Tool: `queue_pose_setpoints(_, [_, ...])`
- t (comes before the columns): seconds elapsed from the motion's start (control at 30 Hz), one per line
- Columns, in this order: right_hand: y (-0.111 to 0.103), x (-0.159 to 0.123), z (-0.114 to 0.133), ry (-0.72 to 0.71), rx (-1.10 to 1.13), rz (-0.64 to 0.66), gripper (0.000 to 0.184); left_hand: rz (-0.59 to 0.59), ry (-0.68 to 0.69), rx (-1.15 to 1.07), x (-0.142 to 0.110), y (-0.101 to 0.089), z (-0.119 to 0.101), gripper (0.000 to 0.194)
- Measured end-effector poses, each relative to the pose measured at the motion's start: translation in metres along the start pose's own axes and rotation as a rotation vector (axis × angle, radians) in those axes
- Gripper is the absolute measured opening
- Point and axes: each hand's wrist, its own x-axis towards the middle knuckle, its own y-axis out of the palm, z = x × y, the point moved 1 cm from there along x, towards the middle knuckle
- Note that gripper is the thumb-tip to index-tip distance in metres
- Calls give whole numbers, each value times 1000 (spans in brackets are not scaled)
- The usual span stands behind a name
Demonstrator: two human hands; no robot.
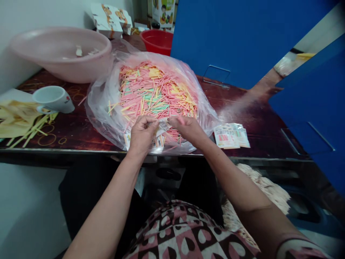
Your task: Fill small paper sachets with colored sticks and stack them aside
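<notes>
A clear plastic bag [102, 93] lies open on the dark wooden table [258, 122], heaped with thin pink, yellow and green sticks [153, 93]. At the bag's near edge my left hand [141, 135] and my right hand [188, 129] pinch the two ends of a small printed packet [163, 126]. More small packets hang under my left hand [159, 142]. Both hands have their fingers closed.
A pile of filled packets [231, 136] lies right of the bag. A pink basin [61, 54] and a red bowl [157, 40] stand behind. A white cup [54, 99] and yellow strips [18, 118] lie at left. Blue panels [242, 36] rise at the right.
</notes>
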Motion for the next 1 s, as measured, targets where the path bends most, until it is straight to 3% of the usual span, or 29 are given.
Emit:
queue_pose_setpoints(0.07, [-7,3,1,22,81,-140,59,-6,-81,-148,0,1,-1,12])
queue_pose_setpoints(0.17, [-13,11,8,-58,79,-238,70,35,-187,-348,-2,4,-4,19])
queue_pose_setpoints(0.27, [-6,16,18,-133,45,-299,76,103,-234,-467,-4,8,-8,28])
queue_pose_setpoints(0.37, [7,16,26,-156,148,-350,76,120,-271,-535,-6,10,-11,34])
queue_pose_setpoints(0.57, [23,12,32,-230,401,-230,63,136,-307,-612,-10,13,-17,35])
queue_pose_setpoints(0.73, [23,8,31,-228,402,-138,55,159,-336,-640,-11,12,-16,36])
queue_pose_setpoints(1.0, [19,16,19,-79,442,-119,68,267,-378,-579,-12,11,-18,36])
